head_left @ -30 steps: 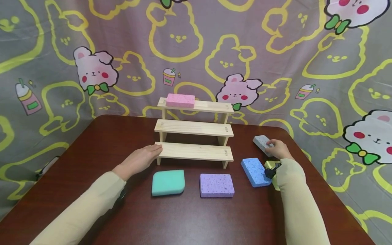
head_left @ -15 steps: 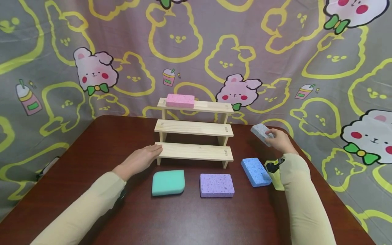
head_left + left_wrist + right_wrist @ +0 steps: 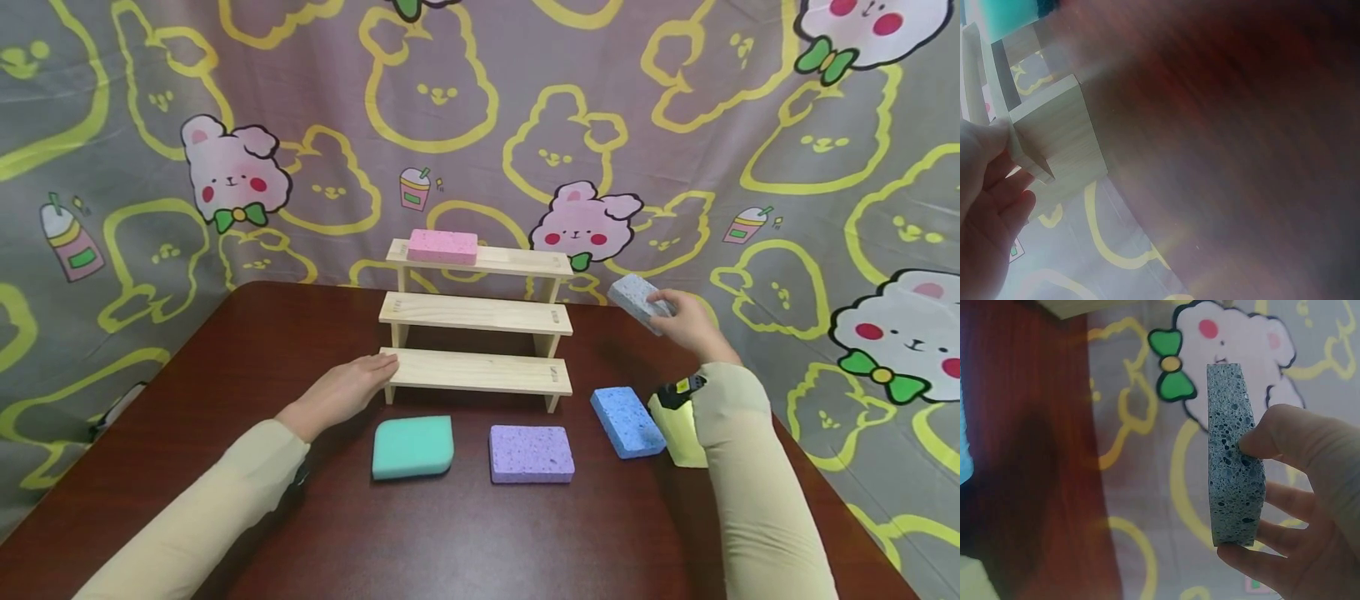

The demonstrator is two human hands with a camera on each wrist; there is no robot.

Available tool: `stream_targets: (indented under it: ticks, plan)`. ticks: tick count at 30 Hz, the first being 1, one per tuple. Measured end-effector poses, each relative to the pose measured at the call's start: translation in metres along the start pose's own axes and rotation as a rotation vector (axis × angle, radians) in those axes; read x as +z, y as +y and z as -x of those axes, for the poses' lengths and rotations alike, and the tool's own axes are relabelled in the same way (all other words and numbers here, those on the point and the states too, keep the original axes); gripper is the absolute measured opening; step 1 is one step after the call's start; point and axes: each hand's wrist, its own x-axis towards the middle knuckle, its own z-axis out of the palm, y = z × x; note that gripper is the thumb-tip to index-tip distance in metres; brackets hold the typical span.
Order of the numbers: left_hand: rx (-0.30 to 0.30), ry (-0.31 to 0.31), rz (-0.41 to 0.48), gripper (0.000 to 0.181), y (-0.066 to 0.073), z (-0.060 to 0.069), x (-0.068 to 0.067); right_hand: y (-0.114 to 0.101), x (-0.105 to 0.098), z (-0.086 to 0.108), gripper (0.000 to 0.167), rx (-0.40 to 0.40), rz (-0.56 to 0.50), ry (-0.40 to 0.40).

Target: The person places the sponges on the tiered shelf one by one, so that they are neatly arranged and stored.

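My right hand (image 3: 688,325) pinches a grey-blue sponge (image 3: 633,298) above the right back part of the table. The right wrist view shows the sponge's porous narrow side (image 3: 1229,462), thumb on one face and fingers on the other. At the left end of the lowest step of a three-tier wooden shelf (image 3: 476,371), my left hand (image 3: 341,396) grips the board's edge. Its thumb and curled fingers lie around that board end (image 3: 1032,156) in the left wrist view. On the top step's left side lies a pink sponge (image 3: 442,247).
In front of the shelf lie a teal sponge (image 3: 412,448) and a purple sponge (image 3: 531,455). To the right are a blue sponge (image 3: 627,422) and a yellow sponge (image 3: 681,432), partly covered by my right wrist. A patterned curtain (image 3: 480,108) hangs behind the brown table (image 3: 450,542).
My right hand has raised the grey-blue sponge off the table, moving it up and slightly back. More of the yellow sponge shows. My left hand has stayed on the shelf.
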Motion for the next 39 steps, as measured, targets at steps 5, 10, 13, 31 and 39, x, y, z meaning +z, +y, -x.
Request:
stream_targets:
  ticks: [5,10,13,31,39]
  plan:
    - [-0.003,0.0,0.005,0.036,0.0,0.001,0.0,-0.018,-0.007,-0.004,0.035,0.052,0.0,-0.016]
    - [0.001,0.009,0.007,0.035,0.001,0.001,0.0,-0.032,-0.011,-0.007,0.035,0.042,-0.006,-0.014]
    - [0.001,0.012,0.007,0.035,0.001,0.001,-0.001,-0.04,-0.013,-0.01,0.035,0.026,-0.015,-0.012]
    - [-0.006,0.001,0.006,0.035,0.002,0.0,-0.001,-0.079,-0.004,-0.035,0.032,-0.124,-0.034,-0.006]
    - [-0.011,-0.002,0.004,0.035,0.001,0.0,-0.001,-0.091,0.003,-0.043,0.033,-0.143,-0.062,-0.026]
